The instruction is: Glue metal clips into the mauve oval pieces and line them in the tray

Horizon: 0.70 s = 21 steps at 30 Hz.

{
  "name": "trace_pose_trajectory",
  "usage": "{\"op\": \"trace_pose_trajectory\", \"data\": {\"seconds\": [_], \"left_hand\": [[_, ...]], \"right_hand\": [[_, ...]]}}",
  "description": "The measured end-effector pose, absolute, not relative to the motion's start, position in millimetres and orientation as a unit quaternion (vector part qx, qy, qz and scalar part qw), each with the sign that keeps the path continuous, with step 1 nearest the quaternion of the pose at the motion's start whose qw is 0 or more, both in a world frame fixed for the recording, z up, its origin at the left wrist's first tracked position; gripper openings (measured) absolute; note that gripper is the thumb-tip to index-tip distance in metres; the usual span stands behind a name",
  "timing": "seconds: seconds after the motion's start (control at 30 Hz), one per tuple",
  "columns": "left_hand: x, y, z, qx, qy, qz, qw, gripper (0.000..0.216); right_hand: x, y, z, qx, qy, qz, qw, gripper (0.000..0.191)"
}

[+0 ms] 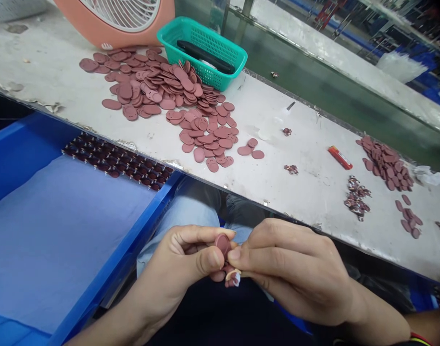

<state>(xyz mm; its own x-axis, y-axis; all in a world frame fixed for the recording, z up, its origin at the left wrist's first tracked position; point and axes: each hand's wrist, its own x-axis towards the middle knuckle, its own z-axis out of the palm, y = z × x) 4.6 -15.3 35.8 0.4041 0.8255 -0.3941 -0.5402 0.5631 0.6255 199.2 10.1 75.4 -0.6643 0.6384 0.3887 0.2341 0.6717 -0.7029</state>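
Note:
In front of my lap, a small reddish-brown oval piece (222, 244) is pinched between the thumb and fingers of my left hand (194, 257). Directly below it hangs a tiny figure (232, 277) in brown, cream and white; I cannot tell whether the two are joined. My right hand (295, 264) is closed, its thumb and fingertips pressed against the right side of these pieces. Its fingers hide part of what they grip. Beyond both hands, loose oval pieces (205, 139) of the same colour lie heaped on the bench (263, 185).
To the left, a blue tray (147, 216) holds rows of dark pieces (119, 161) along its far end. A green basket (205, 36) and an orange fan (86, 29) stand at the back. Rightward lie a red lighter (340, 157), small figures (357, 198) and more ovals (387, 166).

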Motion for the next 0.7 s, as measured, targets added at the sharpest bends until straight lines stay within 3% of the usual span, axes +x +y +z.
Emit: {"op": "trace_pose_trajectory", "data": {"seconds": [0.57, 0.7], "left_hand": [[0, -9, 23, 0.155, 0.374, 0.396, 0.824, 0.028], [-1, -5, 10, 0.092, 0.349, 0.380, 0.851, 0.024]], "right_hand": [[194, 21, 69, -0.270, -0.847, 0.343, 0.304, 0.019], [192, 27, 64, -0.313, -0.840, 0.328, 0.297, 0.051]]}}
